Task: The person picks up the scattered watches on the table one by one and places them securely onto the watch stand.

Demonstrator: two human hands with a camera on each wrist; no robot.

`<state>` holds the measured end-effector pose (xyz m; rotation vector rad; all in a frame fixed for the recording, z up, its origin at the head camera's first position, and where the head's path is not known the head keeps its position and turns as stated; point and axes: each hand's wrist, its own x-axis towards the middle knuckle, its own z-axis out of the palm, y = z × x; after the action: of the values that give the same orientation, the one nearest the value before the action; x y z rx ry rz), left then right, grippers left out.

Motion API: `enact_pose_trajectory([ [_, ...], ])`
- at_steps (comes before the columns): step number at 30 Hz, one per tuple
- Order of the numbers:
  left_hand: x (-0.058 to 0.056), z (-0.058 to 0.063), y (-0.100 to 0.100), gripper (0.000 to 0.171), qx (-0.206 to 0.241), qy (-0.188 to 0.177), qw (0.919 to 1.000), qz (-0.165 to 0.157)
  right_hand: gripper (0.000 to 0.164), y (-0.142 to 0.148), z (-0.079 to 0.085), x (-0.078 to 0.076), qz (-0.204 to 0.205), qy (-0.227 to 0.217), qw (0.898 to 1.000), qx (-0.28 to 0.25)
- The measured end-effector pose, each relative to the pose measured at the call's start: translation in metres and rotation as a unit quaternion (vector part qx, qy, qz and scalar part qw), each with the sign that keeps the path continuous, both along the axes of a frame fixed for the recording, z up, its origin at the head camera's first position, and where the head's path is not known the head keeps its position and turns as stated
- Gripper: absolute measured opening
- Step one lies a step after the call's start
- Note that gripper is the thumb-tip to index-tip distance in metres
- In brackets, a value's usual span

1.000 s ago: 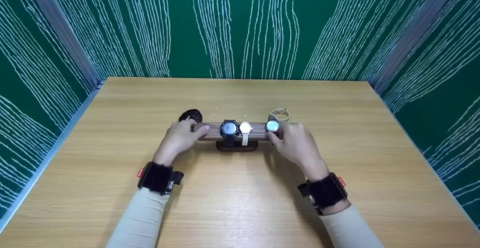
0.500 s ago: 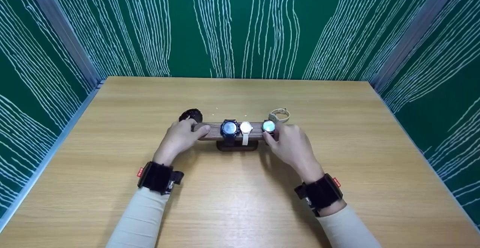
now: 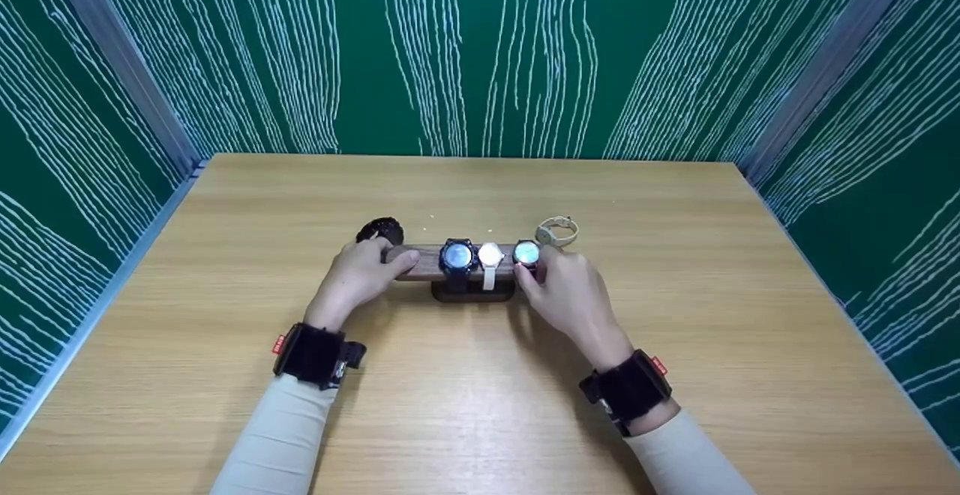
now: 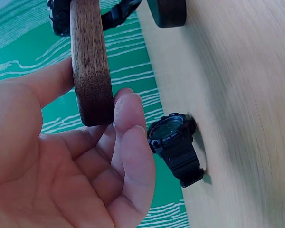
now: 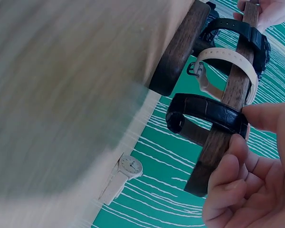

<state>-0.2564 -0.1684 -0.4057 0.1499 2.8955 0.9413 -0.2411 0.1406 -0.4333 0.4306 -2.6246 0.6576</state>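
A dark wooden watch stand (image 3: pixel 424 264), a bar on a short base, stands near the table's middle. My left hand (image 3: pixel 358 274) grips the bar's left end, thumb on one side and fingers on the other. My right hand (image 3: pixel 571 292) pinches a watch with a black leather strap (image 5: pixel 204 109), looped round the bar toward its right end; its pale bluish face (image 3: pixel 526 253) points up. Left of it on the bar sit a white-strapped watch (image 3: pixel 490 255) and a chunky dark watch (image 3: pixel 457 256), close together.
Behind my left hand a black sports watch (image 4: pixel 173 130) lies on the wooden table (image 3: pixel 450 412). A cream watch (image 3: pixel 556 231) with its strap looped lies behind the bar's right end. Green walls (image 3: pixel 367 67) with white lines enclose the back and sides.
My right hand has slid the black-strapped watch leftward along the bar, closer to the white-strapped watch. My left hand keeps its grip on the bar's left end.
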Motion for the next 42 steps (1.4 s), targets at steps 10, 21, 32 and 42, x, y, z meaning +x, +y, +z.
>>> enact_pose_trajectory([
  [10, 0.0008, 0.0018, 0.0006, 0.051, 0.003, -0.005, 1.0000, 0.004, 0.033, -0.0047, -0.0040, 0.0014, 0.000, 0.009, 1.000, -0.007],
  [21, 0.0008, -0.0005, -0.0008, 0.054, 0.002, 0.001, 1.0000, -0.001, 0.033, -0.0100, -0.0050, 0.0030, -0.005, 0.017, 1.000, 0.006],
  [32, -0.0001, 0.0003, -0.0008, 0.056, -0.007, 0.005, 0.9999, -0.006, 0.033, -0.0093, -0.0044, 0.0030, -0.007, 0.023, 1.000, 0.015],
  [42, 0.0000, 0.0000, -0.0001, 0.058, -0.005, -0.001, 1.0000, -0.003, 0.032, -0.0099, -0.0039, 0.0029, -0.004, 0.013, 1.000, 0.013],
])
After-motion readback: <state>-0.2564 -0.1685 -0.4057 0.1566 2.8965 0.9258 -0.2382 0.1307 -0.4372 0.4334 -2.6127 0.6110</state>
